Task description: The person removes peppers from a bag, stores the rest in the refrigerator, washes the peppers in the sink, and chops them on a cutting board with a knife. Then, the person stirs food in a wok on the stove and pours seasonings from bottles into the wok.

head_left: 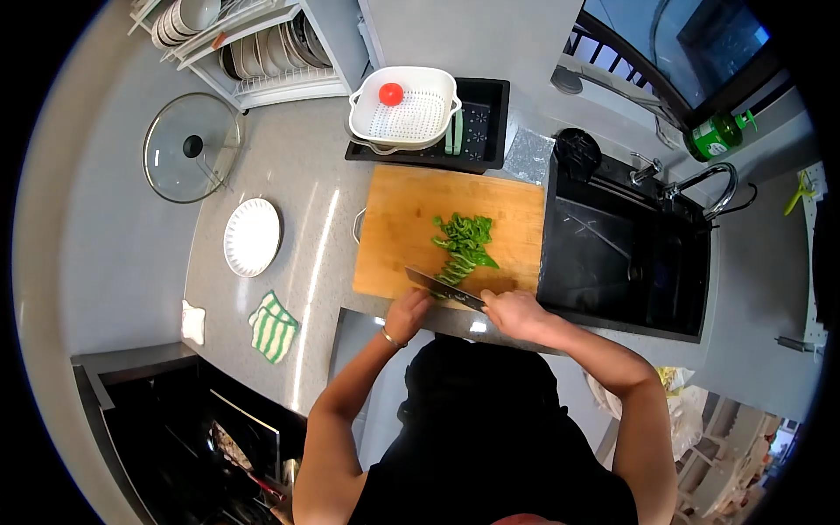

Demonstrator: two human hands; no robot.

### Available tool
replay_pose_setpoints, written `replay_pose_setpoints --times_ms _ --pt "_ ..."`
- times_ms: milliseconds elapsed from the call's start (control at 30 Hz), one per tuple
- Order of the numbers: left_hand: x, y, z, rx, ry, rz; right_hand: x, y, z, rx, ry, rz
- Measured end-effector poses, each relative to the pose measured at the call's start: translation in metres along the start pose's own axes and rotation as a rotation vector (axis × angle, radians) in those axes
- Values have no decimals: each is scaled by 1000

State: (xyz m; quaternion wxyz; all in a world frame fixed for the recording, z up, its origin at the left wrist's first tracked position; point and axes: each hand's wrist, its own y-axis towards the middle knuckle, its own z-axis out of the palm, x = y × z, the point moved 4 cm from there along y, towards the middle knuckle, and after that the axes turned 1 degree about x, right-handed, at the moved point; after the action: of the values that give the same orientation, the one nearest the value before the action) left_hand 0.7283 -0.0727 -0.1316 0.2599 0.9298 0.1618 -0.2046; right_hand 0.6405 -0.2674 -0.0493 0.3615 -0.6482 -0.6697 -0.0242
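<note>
A wooden cutting board [394, 210] lies on the counter, with chopped green leaves [464, 236] near its middle. My right hand [514, 313] is closed round the handle of a knife [444, 288]. The blade points left, across the lower end of the greens at the board's near edge. My left hand [409, 313] is at that edge, just below the knife's tip, with its fingers pressed together. Whatever those fingers hold, if anything, is too small to make out.
Behind the board, a white colander [424, 107] with a red tomato [390, 94] rests on a black tray [486, 122]. A black sink [591, 254] is at the right. Leftward are a white fluted dish [252, 237], a striped cloth [274, 328] and a glass lid [179, 162].
</note>
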Motion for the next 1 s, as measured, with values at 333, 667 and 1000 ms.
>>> replay_pose_setpoints --times_ms 333,667,1000 --pt "-2 0 6 -84 -9 -142 4 25 30 -8 0 81" --pt "2 55 28 -68 -39 -268 -38 -1 -51 -340 -144 200" --pt "11 54 24 -174 -126 -330 -46 22 -31 -367 -322 212"
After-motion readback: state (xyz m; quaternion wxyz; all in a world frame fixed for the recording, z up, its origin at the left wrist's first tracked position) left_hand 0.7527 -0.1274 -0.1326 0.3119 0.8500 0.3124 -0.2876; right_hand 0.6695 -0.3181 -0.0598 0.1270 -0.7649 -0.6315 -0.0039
